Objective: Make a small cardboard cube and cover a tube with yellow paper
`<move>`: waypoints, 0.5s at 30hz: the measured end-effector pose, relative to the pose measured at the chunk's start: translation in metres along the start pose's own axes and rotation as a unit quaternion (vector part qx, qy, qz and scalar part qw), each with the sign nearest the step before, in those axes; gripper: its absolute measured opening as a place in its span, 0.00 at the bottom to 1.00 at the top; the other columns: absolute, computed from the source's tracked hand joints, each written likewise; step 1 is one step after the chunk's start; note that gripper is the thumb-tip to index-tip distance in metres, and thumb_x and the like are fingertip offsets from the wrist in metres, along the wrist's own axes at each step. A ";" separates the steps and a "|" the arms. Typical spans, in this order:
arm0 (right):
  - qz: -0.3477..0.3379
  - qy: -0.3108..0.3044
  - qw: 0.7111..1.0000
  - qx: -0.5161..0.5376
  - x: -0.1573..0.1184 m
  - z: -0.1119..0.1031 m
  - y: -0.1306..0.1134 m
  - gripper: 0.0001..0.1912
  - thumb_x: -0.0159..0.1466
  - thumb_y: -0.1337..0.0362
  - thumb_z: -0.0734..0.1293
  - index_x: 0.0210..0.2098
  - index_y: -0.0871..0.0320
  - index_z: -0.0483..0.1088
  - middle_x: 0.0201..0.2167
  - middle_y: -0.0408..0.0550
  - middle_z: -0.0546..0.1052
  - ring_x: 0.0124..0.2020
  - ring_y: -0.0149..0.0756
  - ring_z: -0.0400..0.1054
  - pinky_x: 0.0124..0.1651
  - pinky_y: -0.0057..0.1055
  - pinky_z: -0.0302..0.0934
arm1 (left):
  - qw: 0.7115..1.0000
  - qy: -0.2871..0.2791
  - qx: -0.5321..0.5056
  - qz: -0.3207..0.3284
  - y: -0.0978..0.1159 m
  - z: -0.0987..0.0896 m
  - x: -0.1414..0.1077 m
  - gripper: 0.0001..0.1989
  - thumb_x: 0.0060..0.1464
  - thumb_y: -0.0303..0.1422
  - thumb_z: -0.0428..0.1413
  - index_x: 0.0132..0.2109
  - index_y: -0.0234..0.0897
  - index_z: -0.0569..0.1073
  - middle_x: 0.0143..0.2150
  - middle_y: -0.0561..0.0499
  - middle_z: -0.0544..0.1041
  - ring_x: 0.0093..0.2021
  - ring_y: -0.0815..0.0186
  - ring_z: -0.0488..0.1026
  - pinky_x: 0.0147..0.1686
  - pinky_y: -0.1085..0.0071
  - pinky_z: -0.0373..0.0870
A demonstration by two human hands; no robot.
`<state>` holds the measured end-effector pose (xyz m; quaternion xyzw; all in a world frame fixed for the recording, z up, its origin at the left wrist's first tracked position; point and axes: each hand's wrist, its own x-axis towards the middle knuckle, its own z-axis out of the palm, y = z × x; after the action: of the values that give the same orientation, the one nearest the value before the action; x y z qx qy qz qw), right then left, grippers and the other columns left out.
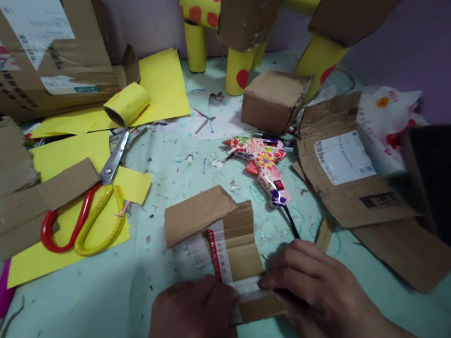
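Note:
A creased piece of cardboard with red-and-white printed tape lies in front of me, a pale strip across its lower part. On its left edge, my left hand presses down with bent fingers. My right hand pinches the right edge, thumb and fingertips close together at the pale strip. Both hands hide parts of the piece's sides. Just beyond it, a plain cardboard strip overlaps its top. A flower-patterned glue gun lies farther off, its black cord running toward my right hand.
Scissors with red and yellow handles rest on yellow paper at left. A large cardboard box stands behind them. Yellow, red-spotted tubes with cardboard rise at the back. Cut cardboard and a dark block occupy the right side.

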<state>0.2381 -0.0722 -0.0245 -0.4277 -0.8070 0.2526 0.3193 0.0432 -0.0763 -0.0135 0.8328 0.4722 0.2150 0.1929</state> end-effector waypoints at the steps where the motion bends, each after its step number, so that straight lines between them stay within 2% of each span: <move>1: -0.002 -0.002 1.000 -0.003 -0.001 -0.001 0.001 0.11 0.57 0.79 0.61 0.32 0.62 0.71 0.26 0.50 0.73 0.28 0.36 0.62 0.30 0.31 0.59 | 1.000 0.004 -0.006 0.004 -0.001 0.000 -0.001 0.12 0.47 0.22 0.46 0.26 0.39 0.71 0.18 0.53 0.73 0.16 0.66 0.70 0.16 0.73 0.61; 3: -0.005 -0.024 1.000 -0.010 -0.001 -0.001 0.001 0.12 0.55 0.79 0.59 0.33 0.62 0.72 0.26 0.50 0.73 0.28 0.37 0.61 0.30 0.32 0.59 | 1.000 -0.015 -0.008 -0.011 -0.001 -0.001 0.000 0.12 0.47 0.22 0.46 0.25 0.38 0.70 0.18 0.53 0.73 0.16 0.67 0.70 0.16 0.73 0.61; 7: 0.017 -0.060 0.998 -0.018 0.004 -0.002 0.001 0.12 0.53 0.77 0.59 0.30 0.60 0.71 0.24 0.50 0.71 0.28 0.39 0.60 0.28 0.34 0.57 | 0.979 -0.165 0.029 -0.115 0.001 -0.006 0.005 0.08 0.43 0.23 0.50 0.26 0.40 0.71 0.19 0.53 0.77 0.17 0.63 0.74 0.17 0.73 0.59; 9: 0.022 -0.065 0.998 -0.018 0.006 -0.002 0.001 0.11 0.53 0.76 0.59 0.29 0.60 0.70 0.24 0.50 0.70 0.28 0.39 0.60 0.28 0.34 0.56 | 0.966 -0.215 0.049 -0.135 0.002 -0.007 0.010 0.09 0.40 0.22 0.51 0.28 0.41 0.71 0.20 0.54 0.78 0.18 0.60 0.75 0.17 0.73 0.56; 12: 0.028 -0.072 0.997 -0.024 0.005 -0.004 0.000 0.10 0.55 0.75 0.59 0.31 0.60 0.71 0.25 0.50 0.71 0.29 0.39 0.61 0.29 0.34 0.55 | 0.960 -0.238 0.074 -0.126 0.002 -0.009 0.016 0.09 0.37 0.23 0.53 0.28 0.42 0.70 0.20 0.53 0.78 0.18 0.58 0.75 0.17 0.72 0.52; 15: 0.045 -0.082 0.994 -0.048 0.004 -0.004 -0.002 0.10 0.56 0.75 0.60 0.32 0.59 0.71 0.26 0.50 0.72 0.30 0.40 0.61 0.30 0.34 0.55 | 0.956 -0.256 0.074 -0.124 0.002 -0.015 0.020 0.06 0.44 0.25 0.52 0.26 0.41 0.71 0.21 0.52 0.79 0.20 0.58 0.76 0.18 0.71 0.52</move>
<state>0.2386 -0.0692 -0.0190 -0.4558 -0.8219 0.2618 0.2194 0.0457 -0.0578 0.0033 0.8067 0.5212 -0.0661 0.2706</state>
